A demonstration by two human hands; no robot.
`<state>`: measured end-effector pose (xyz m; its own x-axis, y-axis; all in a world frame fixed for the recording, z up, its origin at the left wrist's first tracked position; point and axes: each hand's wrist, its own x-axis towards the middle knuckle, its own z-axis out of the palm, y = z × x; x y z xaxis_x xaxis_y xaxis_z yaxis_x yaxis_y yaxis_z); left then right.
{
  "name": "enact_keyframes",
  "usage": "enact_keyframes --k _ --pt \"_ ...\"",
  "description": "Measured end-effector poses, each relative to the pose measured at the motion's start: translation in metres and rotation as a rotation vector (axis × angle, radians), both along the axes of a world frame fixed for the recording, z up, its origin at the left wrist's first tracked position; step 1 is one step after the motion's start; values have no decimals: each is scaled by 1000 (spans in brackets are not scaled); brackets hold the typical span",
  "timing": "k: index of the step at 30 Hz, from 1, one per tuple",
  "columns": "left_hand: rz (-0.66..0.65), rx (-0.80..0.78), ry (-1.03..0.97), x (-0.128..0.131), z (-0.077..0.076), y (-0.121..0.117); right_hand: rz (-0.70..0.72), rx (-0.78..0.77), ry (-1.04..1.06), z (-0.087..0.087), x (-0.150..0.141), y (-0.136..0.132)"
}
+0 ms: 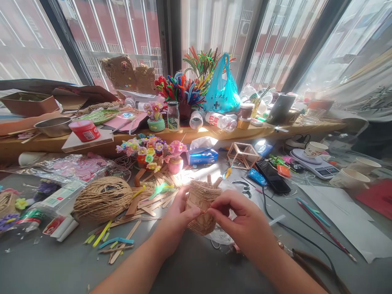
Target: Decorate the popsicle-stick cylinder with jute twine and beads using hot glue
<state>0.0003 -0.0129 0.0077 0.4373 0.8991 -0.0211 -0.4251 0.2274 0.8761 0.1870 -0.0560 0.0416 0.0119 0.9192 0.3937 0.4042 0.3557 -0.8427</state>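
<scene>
In the middle of the head view is a small pot wrapped in brown twine [200,226], with short brown stubs sticking up from its top. My left hand [171,222] is closed round its left side, the thumb lying across the front. At the front right of the pot, my right hand [245,216] pinches thumb and forefinger together. A tiny reddish bit shows by those fingertips, too small to name. Beyond my left hand lie loose craft sticks [162,200] and a large ball of twine [103,198].
Flower ornaments [150,149] and a blue tissue pack [202,156] stand behind the pot. To the right are a wooden frame [243,155], a phone [273,176], a black cable [294,228], white paper [346,216] and a scale [327,168]. A crowded ledge [196,134] runs below the windows.
</scene>
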Motion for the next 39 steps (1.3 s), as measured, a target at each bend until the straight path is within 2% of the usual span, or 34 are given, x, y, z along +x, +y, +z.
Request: enact_keyframes --k 4,8,14,20,28,33,39 --pt "-24 17 12 -1 -5 3 5 37 -15 1 1 1" --pt "-39 33 5 0 -2 3 21 101 -41 1 1 1" --pt "-4 23 33 1 3 0 40 208 -81 0 2 0" --pt "38 -12 23 0 1 -1 48 241 -104 -2 0 -2" --pt "43 71 112 -2 -11 2 63 399 -308 -11 -2 -2" --pt "15 106 188 -3 -7 2 76 495 -441 -8 -2 -2" --pt "13 65 189 -3 -4 1 130 531 -446 -1 0 -2"
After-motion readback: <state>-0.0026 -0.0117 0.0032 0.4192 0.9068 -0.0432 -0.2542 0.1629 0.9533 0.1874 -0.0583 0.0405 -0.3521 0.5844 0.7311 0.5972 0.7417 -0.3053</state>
